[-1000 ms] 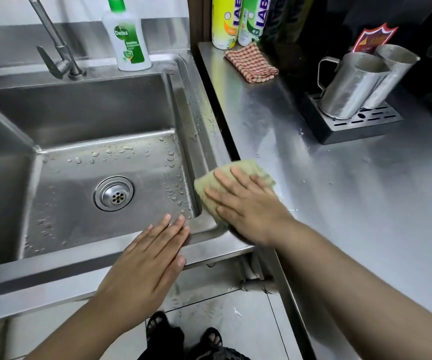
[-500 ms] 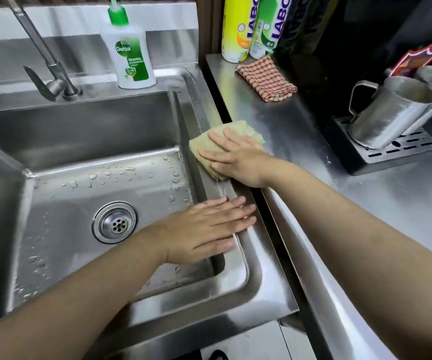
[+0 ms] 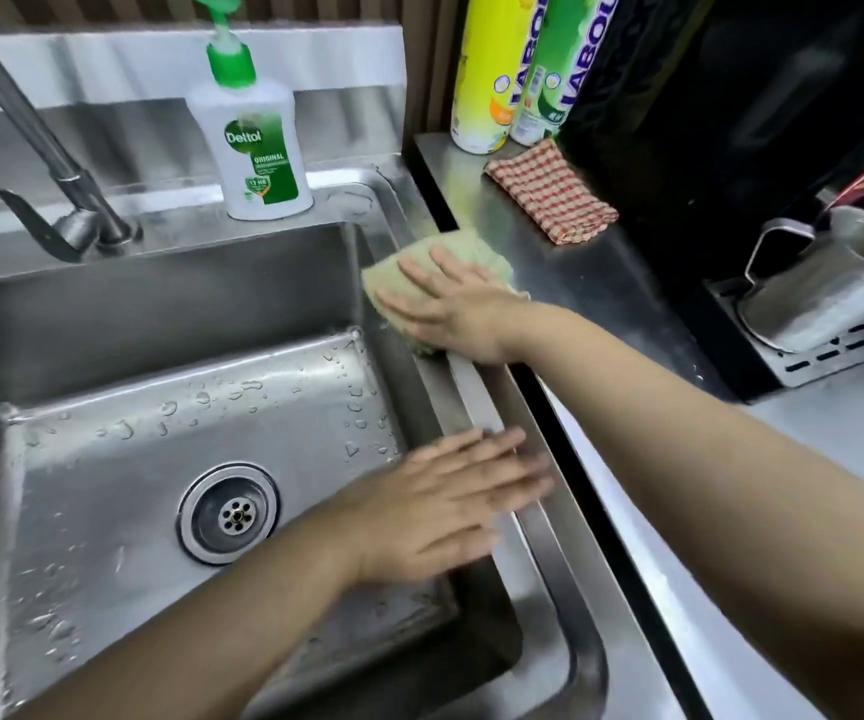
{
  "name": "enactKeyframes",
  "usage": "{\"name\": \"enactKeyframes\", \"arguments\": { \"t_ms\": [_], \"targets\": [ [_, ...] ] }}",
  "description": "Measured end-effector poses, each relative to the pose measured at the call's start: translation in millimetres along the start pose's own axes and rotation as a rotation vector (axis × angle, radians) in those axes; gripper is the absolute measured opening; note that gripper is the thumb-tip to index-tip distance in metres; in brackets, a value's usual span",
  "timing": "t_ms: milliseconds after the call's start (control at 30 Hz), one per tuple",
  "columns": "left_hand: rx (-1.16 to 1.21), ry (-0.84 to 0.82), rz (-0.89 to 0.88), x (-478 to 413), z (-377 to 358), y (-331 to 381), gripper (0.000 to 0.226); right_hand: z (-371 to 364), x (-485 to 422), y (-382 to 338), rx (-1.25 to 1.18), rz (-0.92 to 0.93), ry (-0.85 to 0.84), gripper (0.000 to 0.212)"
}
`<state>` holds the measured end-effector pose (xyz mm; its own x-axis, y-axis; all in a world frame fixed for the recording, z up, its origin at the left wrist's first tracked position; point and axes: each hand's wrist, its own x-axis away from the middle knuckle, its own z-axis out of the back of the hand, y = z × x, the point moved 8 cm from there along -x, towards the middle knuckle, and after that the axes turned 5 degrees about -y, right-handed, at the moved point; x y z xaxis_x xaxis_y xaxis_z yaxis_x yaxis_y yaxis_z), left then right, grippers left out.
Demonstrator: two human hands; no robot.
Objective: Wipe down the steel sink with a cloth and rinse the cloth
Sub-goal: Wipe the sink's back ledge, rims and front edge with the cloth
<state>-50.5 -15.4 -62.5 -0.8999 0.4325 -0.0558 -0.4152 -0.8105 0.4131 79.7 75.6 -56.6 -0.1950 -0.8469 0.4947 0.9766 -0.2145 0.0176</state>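
A: At the sink (image 3: 476, 392) rim, what?
B: Cloth (image 3: 476, 249) under flat right hand (image 3: 450, 304).
A: Left hand (image 3: 440, 506)?
B: Blurred, fingers straight, holding nothing. Basin holds water drops (image 3: 201, 397), drain (image 3: 230, 514).

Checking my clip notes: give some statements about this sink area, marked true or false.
1. The right hand presses the green cloth flat on the right rim of the sink. True.
2. The left hand grips the tap. False: its fingers are straight, near the sink's right edge, holding nothing.
3. Water runs from the tap. False: no stream shows, only droplets in the basin.
4. A soap bottle stands behind the basin. True.
5. The checked cloth lies in the basin. False: it lies on the counter.
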Motion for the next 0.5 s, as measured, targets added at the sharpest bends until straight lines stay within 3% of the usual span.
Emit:
{"name": "enactKeyframes", "arguments": {
  "t_ms": [167,367,500],
  "targets": [
    [-0.021,-0.024,0.007,-2.1,13.4,-51.3,0.051,-8.0,7.9,4.4,-0.135,0.004,-0.075,0.05],
    [-0.101,0.071,0.058,-13.3,25.9,-79.5,0.049,43.7,-91.9,35.0,-0.13,-0.089,0.064,0.049],
    [-0.113,0.068,0.064,-14.9,26.0,-79.4,0.049,56.5,-106.8,35.3,-0.202,-0.091,0.084,0.05]
  ]
}}
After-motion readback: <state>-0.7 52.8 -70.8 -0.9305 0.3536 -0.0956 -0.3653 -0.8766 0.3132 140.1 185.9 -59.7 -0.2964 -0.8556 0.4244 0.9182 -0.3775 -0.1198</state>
